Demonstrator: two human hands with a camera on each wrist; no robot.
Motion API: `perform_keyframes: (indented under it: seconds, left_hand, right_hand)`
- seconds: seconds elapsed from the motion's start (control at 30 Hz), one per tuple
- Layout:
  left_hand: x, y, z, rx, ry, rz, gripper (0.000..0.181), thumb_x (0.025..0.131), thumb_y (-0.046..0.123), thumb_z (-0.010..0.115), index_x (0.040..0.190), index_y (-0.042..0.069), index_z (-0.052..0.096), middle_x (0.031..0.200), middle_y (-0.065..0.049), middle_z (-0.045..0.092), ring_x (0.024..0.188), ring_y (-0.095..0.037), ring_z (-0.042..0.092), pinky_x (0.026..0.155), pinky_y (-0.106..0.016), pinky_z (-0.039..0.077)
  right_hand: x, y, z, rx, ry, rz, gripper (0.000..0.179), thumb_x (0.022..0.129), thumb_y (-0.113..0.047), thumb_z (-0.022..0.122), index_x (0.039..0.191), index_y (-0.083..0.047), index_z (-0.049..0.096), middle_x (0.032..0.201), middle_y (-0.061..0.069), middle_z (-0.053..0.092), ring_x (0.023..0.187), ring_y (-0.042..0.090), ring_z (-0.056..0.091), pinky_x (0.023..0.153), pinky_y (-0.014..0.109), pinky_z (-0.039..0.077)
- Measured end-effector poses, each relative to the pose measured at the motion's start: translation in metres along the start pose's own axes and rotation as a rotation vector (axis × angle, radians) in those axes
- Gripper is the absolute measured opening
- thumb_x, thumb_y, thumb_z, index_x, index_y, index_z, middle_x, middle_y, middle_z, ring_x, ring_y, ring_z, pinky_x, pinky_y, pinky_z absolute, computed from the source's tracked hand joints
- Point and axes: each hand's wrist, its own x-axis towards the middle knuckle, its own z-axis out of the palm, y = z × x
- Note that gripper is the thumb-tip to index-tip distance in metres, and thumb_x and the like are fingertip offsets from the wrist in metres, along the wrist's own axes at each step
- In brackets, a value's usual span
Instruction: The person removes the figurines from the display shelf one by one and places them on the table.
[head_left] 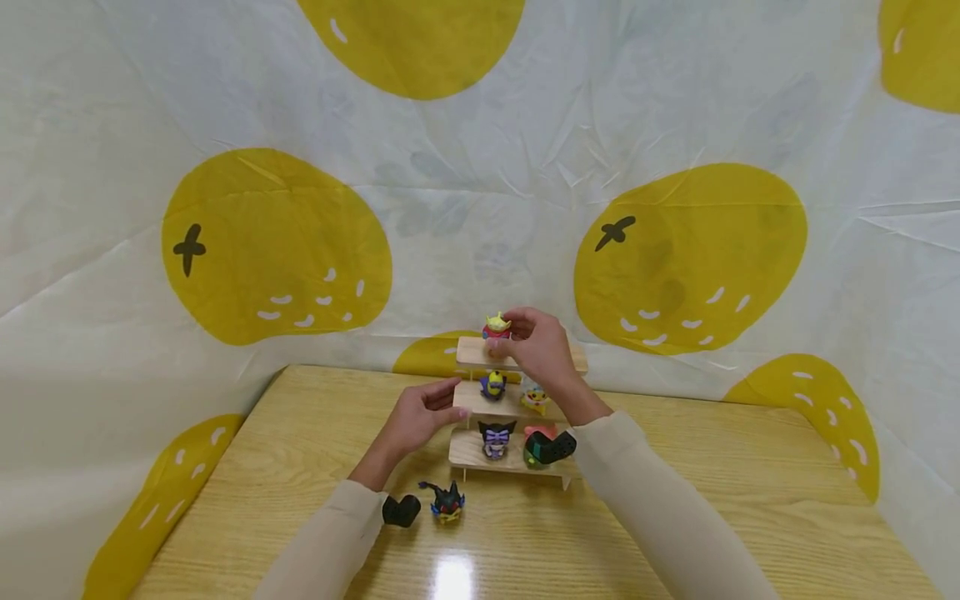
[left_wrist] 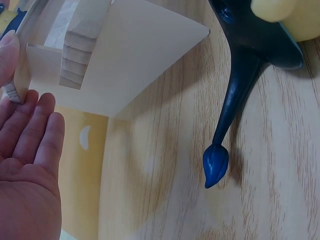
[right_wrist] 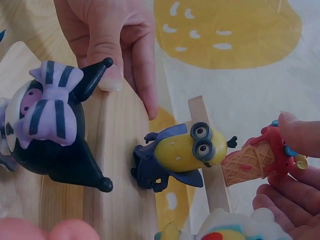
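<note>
1. Stand (head_left: 467, 453), three-tiered on the table (head_left: 720, 454), could skid if the left hand (head_left: 420, 415), thumb and fingers clasped on its middle shelf's (head_left: 476, 404) left end, pulls unevenly.
2. Right hand (head_left: 538, 343), pinching the cone figure (right_wrist: 260, 159) at the top shelf's (head_left: 471, 353) left end, could tip it by parting its fingers while the base sits crooked.
3. Goggled yellow figure (head_left: 492, 385), one tier below, could topple if the stand jolts.

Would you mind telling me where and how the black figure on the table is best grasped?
I would pinch the black figure by its broad body, coming from above and the near side: its thin tail sticks out leftward, and the stand is behind.
</note>
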Motion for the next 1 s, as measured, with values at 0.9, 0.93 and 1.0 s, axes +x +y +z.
perform_keyframes:
  seconds: [0.9,0.93,1.0]
  left_hand:
    - [0.0,0.005,-0.001,-0.008,0.003,-0.001,0.061,0.094,0.022,0.08,0.149,0.007,0.058,0.15,-0.017,0.06,0.136,-0.035,0.062,0.11,-0.044,0.055]
    - [0.0,0.003,-0.001,-0.004,0.003,-0.005,0.062,0.094,0.024,0.08,0.149,0.008,0.058,0.15,-0.016,0.06,0.136,-0.034,0.062,0.11,-0.044,0.055]
    - [-0.001,0.0,-0.001,0.0,0.007,-0.007,0.062,0.094,0.025,0.08,0.15,0.009,0.058,0.15,-0.016,0.06,0.136,-0.034,0.062,0.109,-0.043,0.056]
  right_hand:
    - [0.006,-0.013,0.001,-0.206,0.034,-0.065,0.043,0.093,-0.016,0.081,0.132,-0.001,0.07,0.121,0.017,0.077,0.109,0.032,0.073,0.098,0.047,0.061]
    - [0.005,-0.011,0.002,-0.215,0.038,-0.067,0.043,0.092,-0.015,0.081,0.132,-0.001,0.071,0.121,0.017,0.077,0.108,0.032,0.073,0.098,0.048,0.061]
    - [0.005,-0.008,0.005,-0.223,0.042,-0.07,0.044,0.093,-0.016,0.081,0.133,-0.002,0.07,0.122,0.017,0.077,0.109,0.032,0.073,0.097,0.047,0.061]
